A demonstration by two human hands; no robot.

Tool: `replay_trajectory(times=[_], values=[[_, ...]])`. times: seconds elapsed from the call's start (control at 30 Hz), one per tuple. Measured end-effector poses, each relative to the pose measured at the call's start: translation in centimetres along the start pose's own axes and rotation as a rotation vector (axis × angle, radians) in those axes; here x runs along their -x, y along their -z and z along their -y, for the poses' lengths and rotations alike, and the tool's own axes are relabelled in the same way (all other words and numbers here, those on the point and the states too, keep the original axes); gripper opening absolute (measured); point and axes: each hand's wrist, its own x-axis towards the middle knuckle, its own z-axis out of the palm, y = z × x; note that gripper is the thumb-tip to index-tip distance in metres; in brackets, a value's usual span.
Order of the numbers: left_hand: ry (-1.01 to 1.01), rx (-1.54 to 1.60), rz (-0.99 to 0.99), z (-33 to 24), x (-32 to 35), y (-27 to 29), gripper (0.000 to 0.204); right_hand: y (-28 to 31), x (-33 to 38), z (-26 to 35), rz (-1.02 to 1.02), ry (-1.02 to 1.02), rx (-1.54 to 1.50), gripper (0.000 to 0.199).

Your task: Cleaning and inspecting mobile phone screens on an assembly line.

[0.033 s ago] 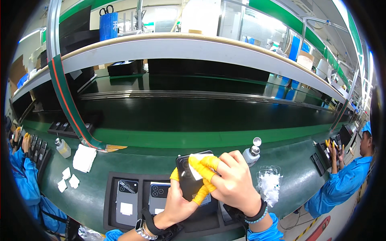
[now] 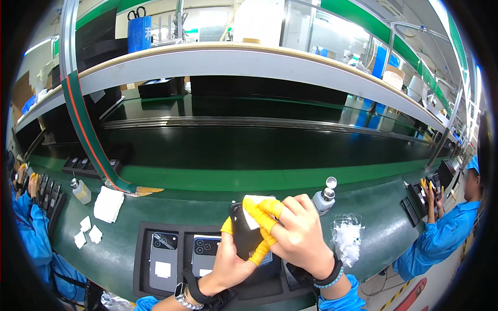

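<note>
My left hand [image 2: 228,263] grips a dark smartphone [image 2: 245,239] from its left side and below, holding it tilted above a black foam tray [image 2: 141,262]. Pinched in my right hand [image 2: 298,236] is a small white wiping cloth [image 2: 250,220], pressed against the phone's upper part near the camera lenses. Yellow finger covers wrap fingers of both hands. In the tray's left slots lie a grey phone [image 2: 162,254] with a white label and another dark phone [image 2: 206,245]. A further phone in the tray is mostly hidden under my right wrist.
Right of my hands stand a pump bottle [image 2: 324,199] and a pile of clear plastic film pieces [image 2: 347,241]. Leftward are a folded white cloth [image 2: 109,204], small white wipes [image 2: 85,225] and another bottle [image 2: 81,191]. Co-workers in blue sit at both sides. A shelf [image 2: 249,65] spans overhead.
My right hand and the cloth have shifted slightly upward over the phone's top end, covering more of it. My left hand keeps its grip.
</note>
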Motion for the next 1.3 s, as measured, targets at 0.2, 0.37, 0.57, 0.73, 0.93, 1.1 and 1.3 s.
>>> replay_trajectory(times=[0.2, 0.37, 0.57, 0.73, 0.93, 1.1, 1.3], values=[[-0.002, -0.091, 0.043, -0.2, 0.1, 0.1, 0.082, 0.2, 0.1, -0.1, 0.016, 0.004, -0.026, 0.017], [-0.056, -0.131, -0.04, 0.0, 0.4, 0.1, 0.075, 0.3, -0.1, 0.6, 0.062, 0.084, -0.051, 0.017], [-0.044, -0.115, -0.055, -0.5, 0.0, 0.1, 0.073, 0.0, 0.1, 0.5, 0.026, 0.003, 0.116, 0.016], [-0.037, -0.146, -0.039, -1.2, 0.2, 0.1, 0.074, 0.1, -0.1, 0.5, 0.007, 0.047, -0.009, 0.016], [-0.029, -0.17, 0.028, -1.0, 0.3, 0.9, 0.078, 0.1, 0.2, 0.7, 0.081, 0.102, -0.182, 0.042], [0.061, 0.129, -0.05, -1.4, 0.1, 0.6, 0.079, 1.1, 0.2, 0.2, 0.107, 0.059, -0.204, 0.047], [0.018, 0.042, 0.028, -1.2, 0.2, 1.1, 0.075, 0.7, 0.2, 0.9, 0.106, 0.115, -0.175, 0.016]])
